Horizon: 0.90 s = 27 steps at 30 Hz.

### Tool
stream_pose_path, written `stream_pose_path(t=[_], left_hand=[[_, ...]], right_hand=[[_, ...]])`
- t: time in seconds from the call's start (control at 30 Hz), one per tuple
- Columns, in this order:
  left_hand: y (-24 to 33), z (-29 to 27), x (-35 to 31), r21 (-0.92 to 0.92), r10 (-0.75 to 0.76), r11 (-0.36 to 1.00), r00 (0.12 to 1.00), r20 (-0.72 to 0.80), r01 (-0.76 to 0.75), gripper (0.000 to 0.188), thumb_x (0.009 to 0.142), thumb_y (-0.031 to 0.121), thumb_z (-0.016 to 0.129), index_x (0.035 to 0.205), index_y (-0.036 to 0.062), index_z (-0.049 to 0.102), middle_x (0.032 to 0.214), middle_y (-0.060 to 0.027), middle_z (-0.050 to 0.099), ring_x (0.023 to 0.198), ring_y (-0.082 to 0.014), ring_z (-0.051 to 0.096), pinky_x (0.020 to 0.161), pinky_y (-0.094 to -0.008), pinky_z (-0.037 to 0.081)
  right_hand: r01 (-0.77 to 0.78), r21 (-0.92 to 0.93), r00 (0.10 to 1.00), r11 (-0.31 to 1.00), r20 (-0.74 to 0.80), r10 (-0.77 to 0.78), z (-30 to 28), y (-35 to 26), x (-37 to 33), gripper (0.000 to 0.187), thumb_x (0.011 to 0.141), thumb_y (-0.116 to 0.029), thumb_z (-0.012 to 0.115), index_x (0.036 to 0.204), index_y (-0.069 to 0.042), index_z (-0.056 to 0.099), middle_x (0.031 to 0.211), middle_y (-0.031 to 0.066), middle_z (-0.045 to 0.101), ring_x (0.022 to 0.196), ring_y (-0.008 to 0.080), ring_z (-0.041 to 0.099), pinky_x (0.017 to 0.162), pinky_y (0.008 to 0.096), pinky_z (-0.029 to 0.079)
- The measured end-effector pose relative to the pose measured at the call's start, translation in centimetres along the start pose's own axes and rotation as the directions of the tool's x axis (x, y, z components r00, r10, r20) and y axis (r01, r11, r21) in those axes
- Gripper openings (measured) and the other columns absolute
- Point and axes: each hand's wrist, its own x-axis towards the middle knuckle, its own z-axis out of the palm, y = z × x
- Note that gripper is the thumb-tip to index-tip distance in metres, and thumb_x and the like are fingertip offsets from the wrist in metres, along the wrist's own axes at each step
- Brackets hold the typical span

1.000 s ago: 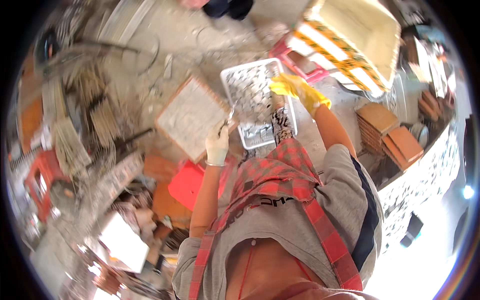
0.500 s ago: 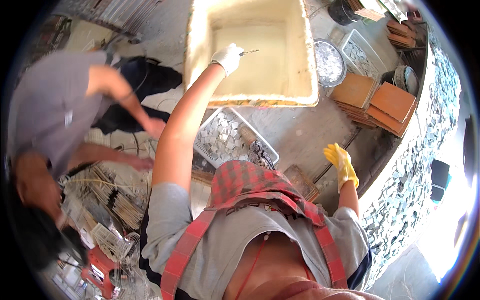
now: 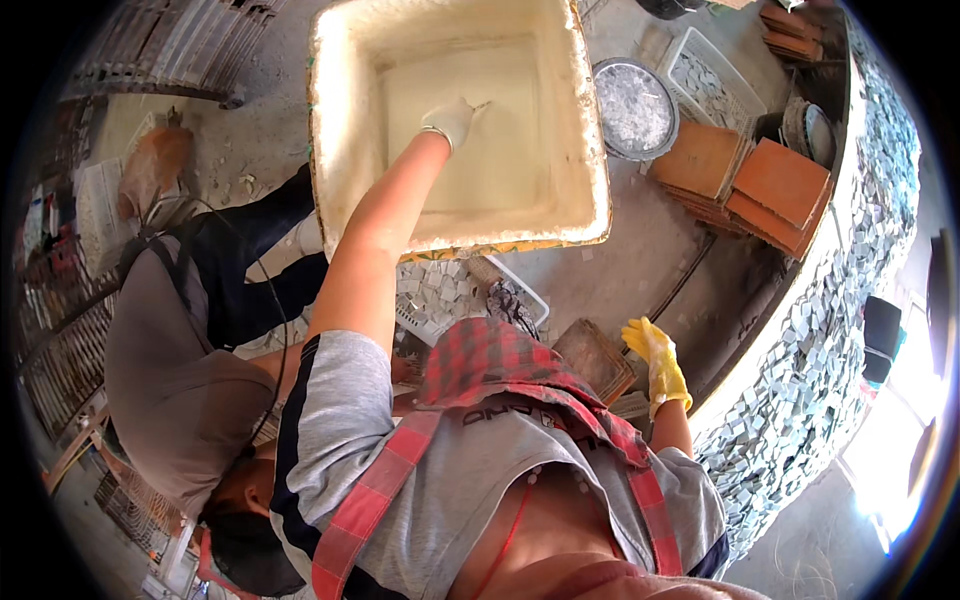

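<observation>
Grey floor spreads around a deep cream box, and from where I stand the slim tool is the thing to watch: it shows inside that box, its thin tip poking past the fingers toward the far right. White-gloved, the left hand is closed around it, over or against the pale bottom; whether cloudy liquid lies there, I can't tell. Done well, I'd say, this wants a firm but easy grip, the tip kept off the walls and the forearm raised clear of the near rim. Yellow-gloved, the right hand hangs well apart, fingers loosely extended, nothing visible in it (useful, I think, for steadying the rim on a long reach). Just below the box, partly hidden by it, lies a white tray of pale chips; to the box's right stands a round tub, then stacked terracotta tiles. At the left a co-worker bends low, close enough that a wide elbow swing seems unwise.
</observation>
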Motion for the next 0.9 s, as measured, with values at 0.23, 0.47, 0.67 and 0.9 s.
stream_pose_path(t=[0.23,0.47,0.67,0.9], left_hand=[[-0.5,-0.3,-1.8,-0.100,-0.147,0.984,0.989,0.018,0.148,0.032,0.103,0.025,0.052,0.118,0.0063,0.072,0.120,-0.0200,0.073,0.109,-0.0389,0.071,0.090,-0.0473,0.057],[-2.4,-1.1,-5.9,0.027,0.021,0.999,0.985,0.174,-0.026,0.032,0.102,0.021,0.052,0.115,0.0048,0.076,0.119,-0.0200,0.073,0.107,-0.0381,0.072,0.089,-0.0481,0.058],[-4.6,-0.9,-8.6,0.181,-0.006,0.983,0.979,0.203,-0.031,0.026,0.097,0.011,0.058,0.113,0.0035,0.076,0.115,-0.0182,0.075,0.103,-0.0368,0.073,0.084,-0.0440,0.060],[-3.5,-2.7,-10.6,0.109,0.014,0.993,0.984,0.176,-0.034,0.024,0.094,0.009,0.060,0.111,0.0037,0.076,0.114,-0.0191,0.074,0.104,-0.0374,0.073,0.086,-0.0461,0.059]], right_hand=[[0.451,-0.160,0.873,0.878,-0.125,-0.471,-1.6,-7.6,4.8,0.045,0.100,-0.023,0.072,0.135,0.003,0.063,0.132,0.0111,0.069,0.121,0.0194,0.065,0.107,0.0320,0.050],[0.655,-0.635,0.489,0.409,-0.056,-0.871,7.7,-27.4,-5.4,0.055,0.100,-0.018,0.070,0.149,0.000,0.052,0.147,0.0160,0.058,0.136,0.0224,0.055,0.115,0.0341,0.040],[0.787,-0.575,0.514,0.225,0.408,-0.755,25.0,-35.0,-11.6,0.065,0.099,-0.036,0.067,0.153,-0.005,0.047,0.152,0.0185,0.054,0.142,0.0252,0.050,0.116,0.0355,0.038],[0.562,-0.821,0.827,-0.097,0.562,0.036,37.4,-30.2,4.7,0.062,0.091,-0.059,0.065,0.131,-0.012,0.066,0.127,0.0160,0.070,0.110,0.0280,0.067,0.091,0.0425,0.052]])
